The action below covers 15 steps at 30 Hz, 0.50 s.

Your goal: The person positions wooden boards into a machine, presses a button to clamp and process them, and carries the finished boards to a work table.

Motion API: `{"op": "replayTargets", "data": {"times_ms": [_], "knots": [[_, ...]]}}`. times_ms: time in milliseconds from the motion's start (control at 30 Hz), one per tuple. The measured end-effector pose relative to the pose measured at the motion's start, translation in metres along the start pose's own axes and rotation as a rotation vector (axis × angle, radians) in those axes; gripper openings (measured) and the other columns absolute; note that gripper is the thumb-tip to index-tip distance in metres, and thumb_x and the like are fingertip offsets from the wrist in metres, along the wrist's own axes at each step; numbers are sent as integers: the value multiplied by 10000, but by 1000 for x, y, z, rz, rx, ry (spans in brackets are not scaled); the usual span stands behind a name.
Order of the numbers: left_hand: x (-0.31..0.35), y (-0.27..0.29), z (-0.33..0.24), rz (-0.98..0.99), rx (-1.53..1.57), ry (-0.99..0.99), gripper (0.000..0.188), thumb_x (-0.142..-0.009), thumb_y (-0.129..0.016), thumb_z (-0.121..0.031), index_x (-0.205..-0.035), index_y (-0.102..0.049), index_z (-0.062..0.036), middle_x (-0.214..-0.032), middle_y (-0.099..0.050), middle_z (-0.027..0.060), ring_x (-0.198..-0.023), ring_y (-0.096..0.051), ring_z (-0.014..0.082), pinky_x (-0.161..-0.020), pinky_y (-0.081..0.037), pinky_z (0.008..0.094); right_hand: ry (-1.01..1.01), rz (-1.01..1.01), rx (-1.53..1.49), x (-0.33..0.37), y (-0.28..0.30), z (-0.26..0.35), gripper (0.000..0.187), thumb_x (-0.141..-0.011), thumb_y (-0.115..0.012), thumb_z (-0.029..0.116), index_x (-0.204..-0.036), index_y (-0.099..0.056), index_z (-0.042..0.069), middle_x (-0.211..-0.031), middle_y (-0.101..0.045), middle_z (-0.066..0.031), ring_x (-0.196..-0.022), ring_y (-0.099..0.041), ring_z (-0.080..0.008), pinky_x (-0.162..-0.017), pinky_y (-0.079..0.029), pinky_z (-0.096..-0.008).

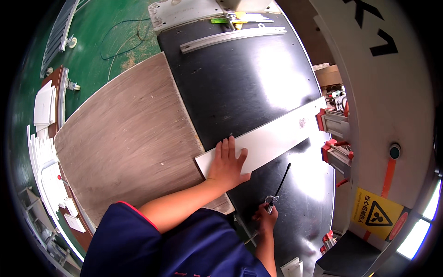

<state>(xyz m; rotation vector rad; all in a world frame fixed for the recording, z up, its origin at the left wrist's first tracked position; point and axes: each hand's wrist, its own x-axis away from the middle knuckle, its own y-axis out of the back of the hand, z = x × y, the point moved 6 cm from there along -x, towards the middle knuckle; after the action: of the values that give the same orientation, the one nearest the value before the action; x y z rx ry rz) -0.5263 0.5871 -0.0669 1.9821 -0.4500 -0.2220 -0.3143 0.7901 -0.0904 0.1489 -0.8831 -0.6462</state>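
A long white board [277, 134] lies slantwise across the black machine table [217, 87], its left end at the edge of the wooden panel [129, 134]. Flat on that end rests my left hand [227, 165], fingers stretched out and thumb apart. Lower and to the right, my right hand [266, 217] is closed around an air blow gun [271, 201]. The gun's thin dark nozzle points up and to the right, with its tip a little apart from the board's near edge.
Red-tipped clamps [333, 123] line the table's right side, below a large pale machine housing [397, 106] with a yellow warning sign [376, 213]. A metal fence bar [233, 39] crosses the far end. White strips [44, 108] are stacked at far left. A hose [108, 57] lies on the green floor.
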Motion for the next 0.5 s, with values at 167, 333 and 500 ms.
{"op": "replayTargets", "data": {"times_ms": [167,333,500], "knots": [[4,-2,2,5,5,13,804,-709,-686,-578,-1289,-457,-71,-1391,-336,371,-1294,-335,475,-1112,-227,564,-24,34,-7,-1,-2,6,57,-858,-614,48,-866,-561,65,-634,-587,-60,-463,-580,-170,-424,-476,-276],[3,-2,0,7,-23,-1,808,-722,-670,-587,-1311,-454,-78,-1404,-332,364,-1309,-324,473,-1121,-212,562,17,61,-9,-1,-1,5,57,-861,-612,61,-865,-556,72,-627,-581,-55,-459,-571,-166,-417,-476,-279],[2,-2,-3,98,-55,18,820,-766,-629,-610,-1359,-423,-83,-1446,-299,356,-1340,-307,467,-1137,-182,548,-10,16,35,0,-3,8,68,-852,-623,70,-865,-557,82,-617,-564,-42,-458,-556,-154,-419,-479,-278]]}}
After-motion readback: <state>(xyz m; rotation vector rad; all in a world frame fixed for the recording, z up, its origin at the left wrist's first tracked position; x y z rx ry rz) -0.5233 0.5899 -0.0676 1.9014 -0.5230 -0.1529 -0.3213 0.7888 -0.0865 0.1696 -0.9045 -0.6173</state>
